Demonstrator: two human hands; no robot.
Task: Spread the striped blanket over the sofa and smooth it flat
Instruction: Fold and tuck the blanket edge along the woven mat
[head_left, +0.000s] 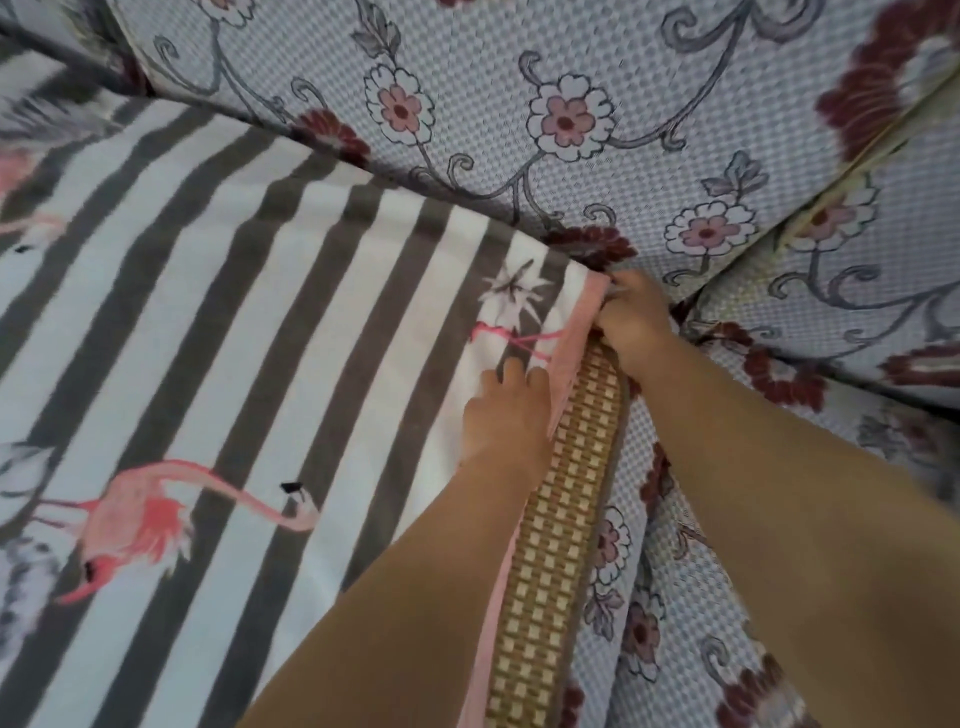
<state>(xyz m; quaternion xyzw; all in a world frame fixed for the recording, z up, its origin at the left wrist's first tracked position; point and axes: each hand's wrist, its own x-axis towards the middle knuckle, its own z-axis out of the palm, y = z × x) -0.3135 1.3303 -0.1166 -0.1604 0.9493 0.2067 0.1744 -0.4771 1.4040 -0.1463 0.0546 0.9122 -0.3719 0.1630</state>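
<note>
The striped blanket (249, 291) corner is being pinched by the right hand (631, 319) fingers; the left hand (506, 415), fingers together, is being pressed flat on it over the sofa (519, 78).

No readable text, label, brand, number or sign appeared anywhere; the striped blanket (249, 291) and the floral sofa cover (597, 104) carried only patterns.
</note>
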